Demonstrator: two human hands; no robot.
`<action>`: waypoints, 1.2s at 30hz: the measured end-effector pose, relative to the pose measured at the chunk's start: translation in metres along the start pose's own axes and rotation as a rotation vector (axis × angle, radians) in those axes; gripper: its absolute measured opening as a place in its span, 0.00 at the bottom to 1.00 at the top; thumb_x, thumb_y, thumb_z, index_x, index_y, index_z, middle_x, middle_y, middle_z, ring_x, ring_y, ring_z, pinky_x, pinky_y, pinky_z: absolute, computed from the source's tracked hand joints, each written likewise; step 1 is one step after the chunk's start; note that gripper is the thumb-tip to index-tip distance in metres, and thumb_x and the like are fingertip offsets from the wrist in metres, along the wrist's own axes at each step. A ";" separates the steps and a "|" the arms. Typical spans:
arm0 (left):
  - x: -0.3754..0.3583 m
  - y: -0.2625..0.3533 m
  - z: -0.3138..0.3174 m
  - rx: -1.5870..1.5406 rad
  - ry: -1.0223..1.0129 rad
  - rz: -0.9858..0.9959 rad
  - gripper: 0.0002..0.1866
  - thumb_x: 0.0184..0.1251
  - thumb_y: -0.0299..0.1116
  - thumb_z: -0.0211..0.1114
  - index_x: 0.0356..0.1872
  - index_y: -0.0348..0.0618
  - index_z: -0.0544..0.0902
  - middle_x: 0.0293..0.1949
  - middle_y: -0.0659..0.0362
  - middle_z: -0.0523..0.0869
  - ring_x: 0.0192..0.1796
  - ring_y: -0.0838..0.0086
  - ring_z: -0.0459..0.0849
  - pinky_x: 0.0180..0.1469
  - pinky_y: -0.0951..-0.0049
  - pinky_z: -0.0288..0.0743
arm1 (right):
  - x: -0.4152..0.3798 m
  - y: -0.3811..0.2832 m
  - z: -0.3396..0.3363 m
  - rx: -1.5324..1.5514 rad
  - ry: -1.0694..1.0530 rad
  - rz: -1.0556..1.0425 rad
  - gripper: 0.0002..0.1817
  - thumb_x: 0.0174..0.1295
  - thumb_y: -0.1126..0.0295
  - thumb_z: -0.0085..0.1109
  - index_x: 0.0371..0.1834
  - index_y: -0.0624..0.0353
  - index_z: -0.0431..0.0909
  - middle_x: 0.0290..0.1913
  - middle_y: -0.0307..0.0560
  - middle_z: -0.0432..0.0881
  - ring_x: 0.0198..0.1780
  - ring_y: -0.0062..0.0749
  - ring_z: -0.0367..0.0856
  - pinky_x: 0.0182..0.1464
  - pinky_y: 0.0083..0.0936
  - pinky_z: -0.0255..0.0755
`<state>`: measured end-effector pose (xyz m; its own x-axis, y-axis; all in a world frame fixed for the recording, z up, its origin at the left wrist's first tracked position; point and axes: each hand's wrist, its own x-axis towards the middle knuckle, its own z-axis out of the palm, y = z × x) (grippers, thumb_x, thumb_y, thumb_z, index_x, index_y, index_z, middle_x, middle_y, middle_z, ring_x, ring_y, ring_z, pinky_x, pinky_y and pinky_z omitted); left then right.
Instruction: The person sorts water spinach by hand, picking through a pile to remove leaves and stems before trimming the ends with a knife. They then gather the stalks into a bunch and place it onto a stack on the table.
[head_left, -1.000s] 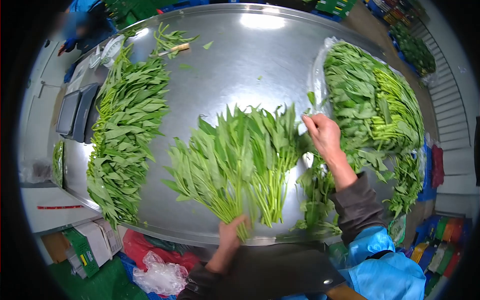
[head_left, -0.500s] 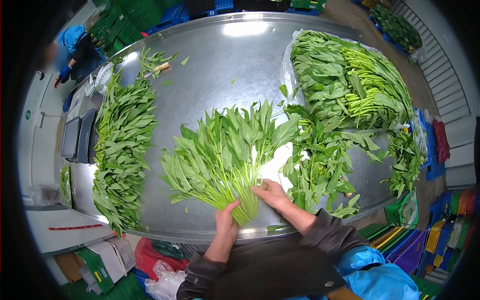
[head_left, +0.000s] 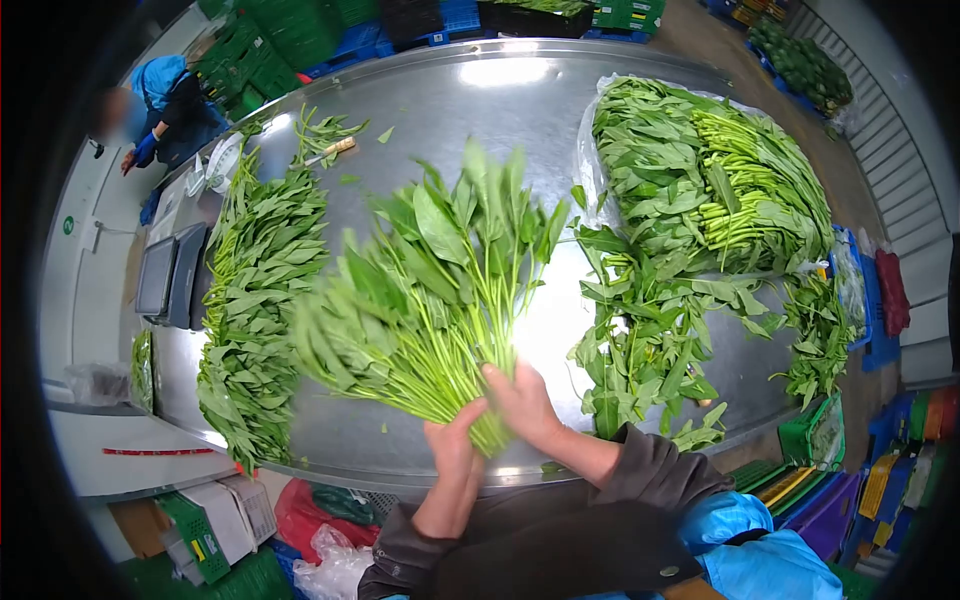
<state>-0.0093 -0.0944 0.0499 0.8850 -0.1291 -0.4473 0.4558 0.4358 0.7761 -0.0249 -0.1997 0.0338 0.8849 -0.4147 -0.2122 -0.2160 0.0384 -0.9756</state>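
A bunch of water spinach is held above the metal table, leaves fanned away from me and partly blurred. My left hand is closed round the lower stems, thumb on top. Against the right side of the same stems, my right hand is also closed, its fingers partly hidden. To the right lies a loose heap of water spinach, and behind it a large pile on clear plastic. A long row of water spinach lies along the left of the table.
A wooden-handled knife rests by the far end of the left row. A scale with a dark display stands at the left edge. Beyond it, a person in blue bends over. Plastic crates stand beside the table at right.
The bunch has come up nearer to me and swung slightly left, its leaves now blurred. My right hand has moved left and closed more tightly against the stems.
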 end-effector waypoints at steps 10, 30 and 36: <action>0.024 -0.041 -0.075 -0.156 -0.017 -0.546 0.24 0.59 0.23 0.63 0.59 0.36 0.72 0.51 0.51 0.82 0.47 0.61 0.84 0.52 0.59 0.79 | 0.005 0.065 -0.012 0.521 -0.052 0.690 0.15 0.67 0.67 0.56 0.49 0.68 0.75 0.40 0.50 0.82 0.38 0.33 0.82 0.42 0.29 0.80; 0.017 -0.062 -0.090 -0.515 -0.181 -0.502 0.35 0.57 0.49 0.64 0.65 0.46 0.68 0.61 0.50 0.74 0.61 0.53 0.74 0.64 0.46 0.65 | 0.026 0.010 -0.019 -1.010 -0.517 0.194 0.28 0.62 0.45 0.56 0.46 0.63 0.78 0.33 0.59 0.83 0.37 0.51 0.83 0.45 0.40 0.74; 0.016 -0.068 -0.094 -0.544 -0.177 -0.529 0.35 0.54 0.49 0.67 0.62 0.46 0.71 0.59 0.52 0.77 0.62 0.53 0.73 0.66 0.49 0.63 | -0.008 -0.014 -0.026 -0.780 -0.326 -0.098 0.19 0.59 0.53 0.60 0.39 0.58 0.73 0.35 0.53 0.81 0.35 0.52 0.81 0.37 0.41 0.73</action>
<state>-0.0354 -0.0423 -0.0521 0.5854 -0.5623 -0.5840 0.7517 0.6462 0.1313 -0.0396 -0.2202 0.0508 0.9631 -0.0960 -0.2513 -0.2491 -0.6710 -0.6984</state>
